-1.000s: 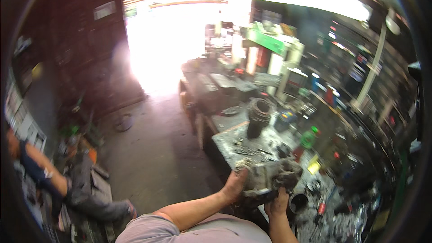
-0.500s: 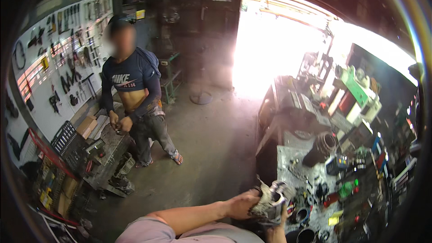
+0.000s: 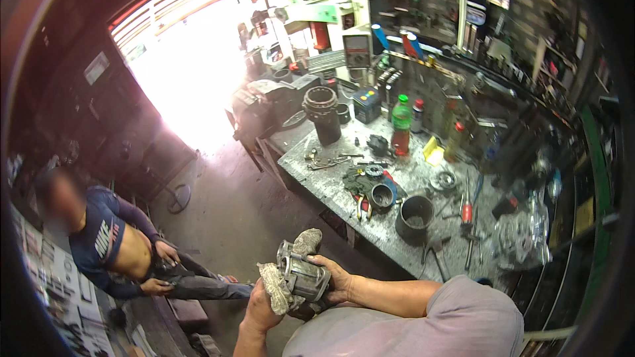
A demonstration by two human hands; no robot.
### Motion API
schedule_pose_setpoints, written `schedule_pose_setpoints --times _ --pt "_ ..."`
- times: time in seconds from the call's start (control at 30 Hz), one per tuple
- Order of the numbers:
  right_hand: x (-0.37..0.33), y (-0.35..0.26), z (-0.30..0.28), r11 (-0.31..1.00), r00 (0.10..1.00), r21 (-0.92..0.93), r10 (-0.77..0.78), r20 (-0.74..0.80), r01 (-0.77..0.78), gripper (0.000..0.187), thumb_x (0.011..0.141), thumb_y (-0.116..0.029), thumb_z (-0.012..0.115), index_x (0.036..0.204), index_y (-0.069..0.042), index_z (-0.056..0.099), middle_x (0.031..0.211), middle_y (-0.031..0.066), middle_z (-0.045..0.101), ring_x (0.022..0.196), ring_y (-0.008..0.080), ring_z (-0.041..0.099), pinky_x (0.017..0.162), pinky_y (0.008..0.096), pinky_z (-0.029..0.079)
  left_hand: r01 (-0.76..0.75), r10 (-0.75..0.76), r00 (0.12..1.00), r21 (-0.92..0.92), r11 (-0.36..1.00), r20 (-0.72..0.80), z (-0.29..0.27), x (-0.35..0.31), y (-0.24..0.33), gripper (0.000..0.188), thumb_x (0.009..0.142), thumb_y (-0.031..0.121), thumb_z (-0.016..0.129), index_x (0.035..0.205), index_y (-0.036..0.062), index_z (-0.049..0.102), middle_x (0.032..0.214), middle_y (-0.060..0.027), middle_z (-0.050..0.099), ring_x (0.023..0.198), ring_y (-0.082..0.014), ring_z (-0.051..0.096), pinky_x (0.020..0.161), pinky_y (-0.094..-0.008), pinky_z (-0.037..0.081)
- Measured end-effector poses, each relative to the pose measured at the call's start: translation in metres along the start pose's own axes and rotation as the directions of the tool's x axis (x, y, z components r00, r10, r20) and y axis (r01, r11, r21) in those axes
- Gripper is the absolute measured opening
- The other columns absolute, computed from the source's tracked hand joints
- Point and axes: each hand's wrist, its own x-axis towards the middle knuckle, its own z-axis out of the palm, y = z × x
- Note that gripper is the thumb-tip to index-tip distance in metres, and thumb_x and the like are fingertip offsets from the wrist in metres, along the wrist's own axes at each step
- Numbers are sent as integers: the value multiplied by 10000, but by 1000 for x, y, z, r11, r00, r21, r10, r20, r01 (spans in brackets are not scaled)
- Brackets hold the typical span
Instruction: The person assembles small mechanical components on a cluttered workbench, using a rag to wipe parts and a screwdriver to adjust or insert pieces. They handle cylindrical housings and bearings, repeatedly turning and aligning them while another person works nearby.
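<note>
Shows dull, rough metal on the housing [image 3: 307, 279] in front of the workbench [image 3: 327, 182], with matt, nubbly cloth [image 3: 282, 291] against 2 sides. On the workbench, shows scuffed, metallic sheen, smooth translucent plastic in the green-capped bottle [image 3: 401, 124] and glossy, crinkled clear plastic wrapping [image 3: 522, 241].

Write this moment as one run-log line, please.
left hand: holds rag against metal housing; right hand: grips metal housing; workbench: ahead, right; co-worker: left

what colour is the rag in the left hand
The rag is mottled cream and grey, seen best in the head view.
</note>
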Motion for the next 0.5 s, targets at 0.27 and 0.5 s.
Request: schedule_pose_setpoints --times 0.27,0.5 --pt "24 50 24 998 997 15 -63 -37 63 623 989 -619 656 1371 -137 758 1373 133 766 1243 329 692 1131 562 488 -124 133 982 -76 989 130 -35 -38 -36 357 829 87 769 1183 38 757 1164 -194 741 1060 -471 689 995 -504 550" --pt "57 105 18 967 944 59 -230 -235 250 591 1030 -547 637 1415 -105 721 1393 132 741 1286 313 669 1165 513 493 235 -292 953 -413 880 -79 -16 -63 -51 270 841 135 870 1041 13 737 1018 -173 751 892 -390 730 845 -469 579"
